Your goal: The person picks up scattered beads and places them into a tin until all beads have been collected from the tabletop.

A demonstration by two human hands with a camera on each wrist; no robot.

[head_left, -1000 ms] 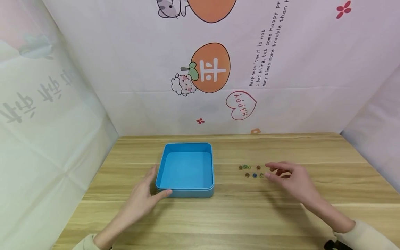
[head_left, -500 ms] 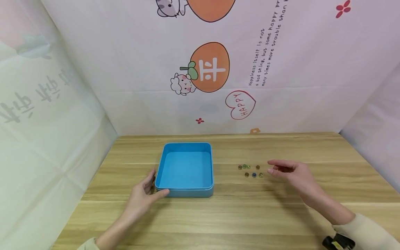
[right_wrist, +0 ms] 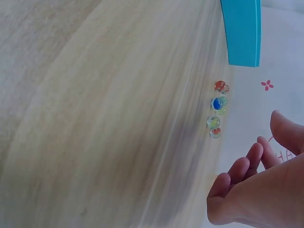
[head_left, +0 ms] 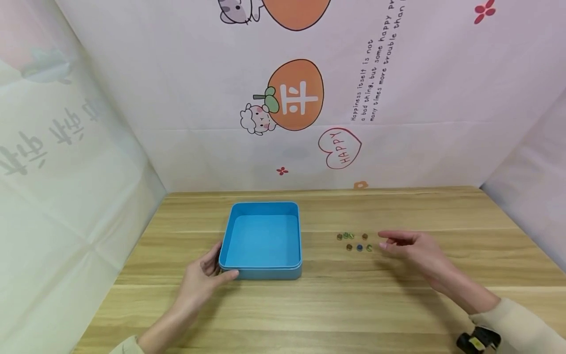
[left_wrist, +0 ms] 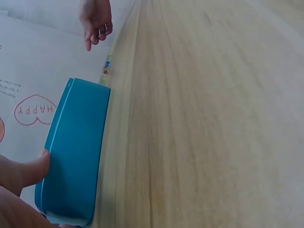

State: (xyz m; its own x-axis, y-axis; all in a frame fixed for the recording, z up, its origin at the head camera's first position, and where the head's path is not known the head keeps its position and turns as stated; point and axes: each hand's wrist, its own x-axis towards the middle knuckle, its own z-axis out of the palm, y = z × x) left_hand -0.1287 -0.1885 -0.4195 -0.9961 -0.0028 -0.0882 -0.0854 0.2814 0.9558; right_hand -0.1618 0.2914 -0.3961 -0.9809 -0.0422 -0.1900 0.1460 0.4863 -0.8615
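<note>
An open blue box [head_left: 270, 273] with low walls stands on the table, bare inside. At its near left corner my left hand [head_left: 199, 282] holds it, thumb against the front wall and fingers along the left side, partly hidden. In the left wrist view the thumb [left_wrist: 34, 172] lies at the rim of the box [left_wrist: 76, 147]. Several small glass marbles lie right of the box, among them a blue marble [head_left: 360, 248]. My right hand [head_left: 420, 251] hovers just right of them, fingers loosely bent and holding nothing; in the right wrist view the marbles [right_wrist: 217, 103] lie apart from its fingertips.
The wood-grain table [head_left: 283, 314] runs back to a white printed cloth [head_left: 199, 98] hung behind it. More white cloth [head_left: 66, 196] hangs on the left side and on the right. A black device [head_left: 479, 340] sits at the right sleeve.
My right hand has drawn back slightly to the right, away from the marbles. The left hand's fingers have shifted a little at the box corner. Box and marbles stay in place.
</note>
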